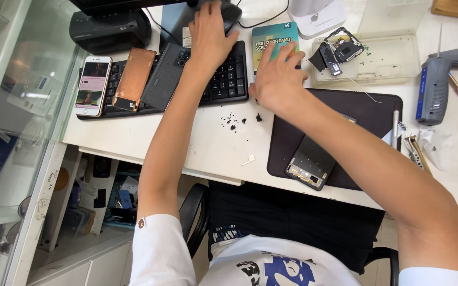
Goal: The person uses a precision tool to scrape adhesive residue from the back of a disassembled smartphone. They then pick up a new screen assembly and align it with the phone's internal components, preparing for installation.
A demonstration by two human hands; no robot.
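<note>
While under right hand (278,75), teal box (273,38).

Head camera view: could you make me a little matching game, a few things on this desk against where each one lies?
Things:
1. white smartphone
2. teal packet
3. bare phone frame
4. grey-blue power tool

Places:
A. on the dark mat
B. far right of the desk
C. under the right hand
D. on the left end of the keyboard

Pairs: 1-D, 2-C, 3-A, 4-B

White phone (93,86) with lit screen, copper-coloured back cover (134,79), dark work mat (369,109), blue-grey power tool (434,87)
</note>
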